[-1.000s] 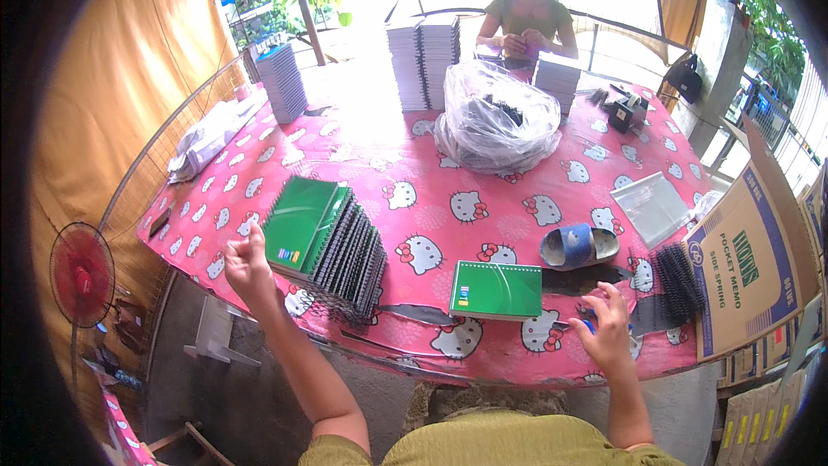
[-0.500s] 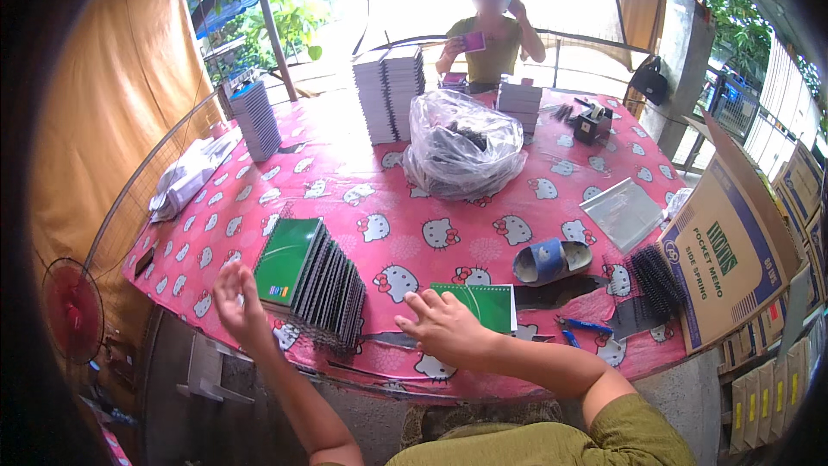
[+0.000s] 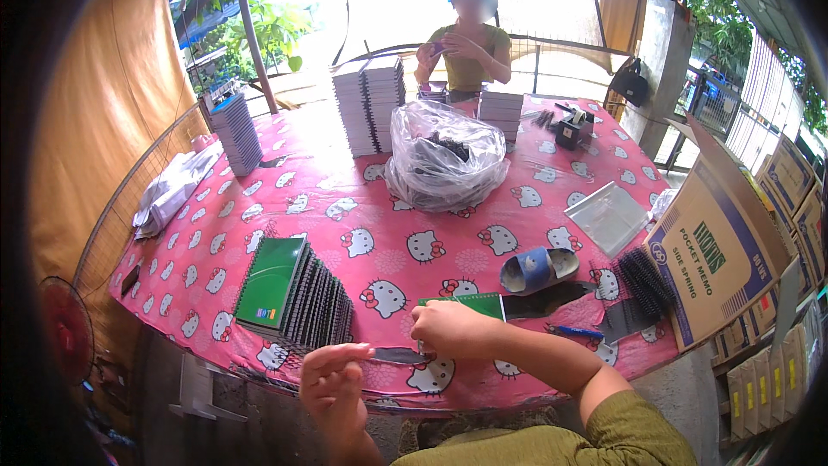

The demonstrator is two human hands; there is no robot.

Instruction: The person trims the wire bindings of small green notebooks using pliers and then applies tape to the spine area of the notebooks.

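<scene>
A green pocket notebook (image 3: 487,304) lies near the table's front edge, mostly hidden under my right hand (image 3: 453,328). That hand's fingers are curled down at the notebook's left side; what they pinch, if anything, is too small to make out. My left hand (image 3: 335,384) hovers at the table edge, fingers stretched toward the right hand and thumb apart, holding nothing visible. Left of both hands stands a tall stack of green spiral notebooks (image 3: 274,280), black coils along its right side. A blue-handled tool (image 3: 576,331) lies right of my right forearm.
A blue slipper (image 3: 539,270) and black spiral coils (image 3: 645,280) lie to the right, by a large cardboard box (image 3: 716,242). A clear plastic bag of coils (image 3: 448,164) sits mid-table. Notebook stacks (image 3: 366,108) stand behind it, before a seated person (image 3: 470,47) handling a small purple item.
My left hand has moved right and nearer, away from the notebook stack. My right hand has gone from spread fingers to curled ones at the notebook. The person opposite has brought both hands together.
</scene>
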